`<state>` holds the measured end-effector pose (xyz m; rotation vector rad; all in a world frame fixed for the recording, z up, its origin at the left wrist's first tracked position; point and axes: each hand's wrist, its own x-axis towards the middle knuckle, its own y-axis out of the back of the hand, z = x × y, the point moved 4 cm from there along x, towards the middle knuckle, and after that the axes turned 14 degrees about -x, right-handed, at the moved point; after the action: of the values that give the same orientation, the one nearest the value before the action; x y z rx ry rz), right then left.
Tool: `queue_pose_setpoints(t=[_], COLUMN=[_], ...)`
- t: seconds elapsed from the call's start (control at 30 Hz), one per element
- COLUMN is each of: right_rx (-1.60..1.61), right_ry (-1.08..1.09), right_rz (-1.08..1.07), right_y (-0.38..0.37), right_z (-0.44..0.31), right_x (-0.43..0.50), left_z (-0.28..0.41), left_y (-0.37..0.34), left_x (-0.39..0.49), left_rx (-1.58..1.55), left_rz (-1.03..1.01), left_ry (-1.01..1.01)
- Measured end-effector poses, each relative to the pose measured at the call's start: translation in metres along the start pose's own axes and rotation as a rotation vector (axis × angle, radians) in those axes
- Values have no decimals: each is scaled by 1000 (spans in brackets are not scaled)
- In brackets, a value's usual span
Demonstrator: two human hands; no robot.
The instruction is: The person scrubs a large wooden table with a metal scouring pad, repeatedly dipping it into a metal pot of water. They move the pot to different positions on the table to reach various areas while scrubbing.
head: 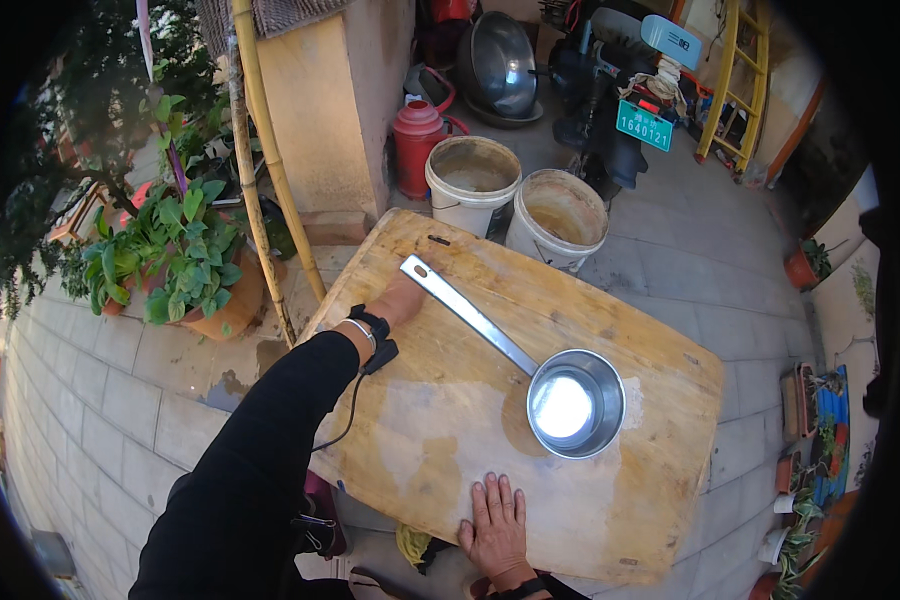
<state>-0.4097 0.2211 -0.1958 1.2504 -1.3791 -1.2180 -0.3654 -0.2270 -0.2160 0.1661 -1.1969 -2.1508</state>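
A metal dipper with a bright reflection inside stands upright on the wooden table. Its long flat handle slants up towards the far left corner. My left hand is behind the handle's end, over the table's left part. The handle hides its fingers, so I cannot tell whether they touch or grip it. A black strap and a bangle circle that wrist. Palm down, my right hand rests on the table's near edge, fingers slightly spread and holding nothing. Wet patches mark the wood around the dipper.
Two white plastic buckets stand beyond the table, near a red thermos flask. A large metal basin and an electric scooter are farther back. Bamboo poles and potted plants stand left; a yellow ladder leans right.
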Motion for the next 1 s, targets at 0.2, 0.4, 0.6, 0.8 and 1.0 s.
queue_pose_setpoints(t=[0.2, 0.4, 0.6, 0.8, 1.0], right_rx=[-1, -45, -55, 27, 1299], right_ry=[3, 1, 14, -30, -914], right_rz=[33, 91, 138, 253, 424], right_y=[0, 1, 2, 3, 12], right_z=[0, -2, -2, 3, 59], right_x=[0, 0, -2, 1, 49], left_z=[-39, 78, 127, 83, 129], left_y=[54, -14, -30, 33, 79], left_x=[-94, -159, -197, -221, -216], left_rx=[74, -75, -87, -260, -476], left_rz=[102, -33, -215, -33, 145], left_ry=[382, 172, -19, 284, 352])
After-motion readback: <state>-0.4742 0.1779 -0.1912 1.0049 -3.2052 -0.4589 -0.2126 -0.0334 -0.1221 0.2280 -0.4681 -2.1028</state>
